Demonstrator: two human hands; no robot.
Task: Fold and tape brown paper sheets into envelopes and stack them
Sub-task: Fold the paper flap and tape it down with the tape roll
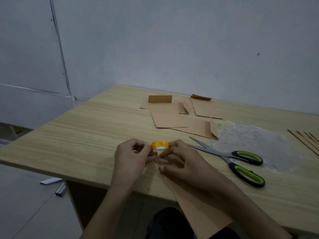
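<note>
A small yellow tape roll (pixel 160 145) is held just above the wooden table (pixel 82 135) between both hands. My left hand (pixel 133 157) pinches its left side with curled fingers. My right hand (pixel 181 161) pinches its right side. Under my right forearm a brown paper sheet (pixel 198 209) lies over the table's front edge and hangs past it. Several folded brown envelopes (pixel 174 116) lie spread out at the back of the table. More brown sheets (pixel 309 140) show at the far right edge.
Green-handled scissors (pixel 241 161) lie open to the right of my hands. A patch of crinkled clear plastic (pixel 253 140) sits behind them. Metal strips (pixel 53 183) lie on the floor at lower left. A grey wall runs behind the table.
</note>
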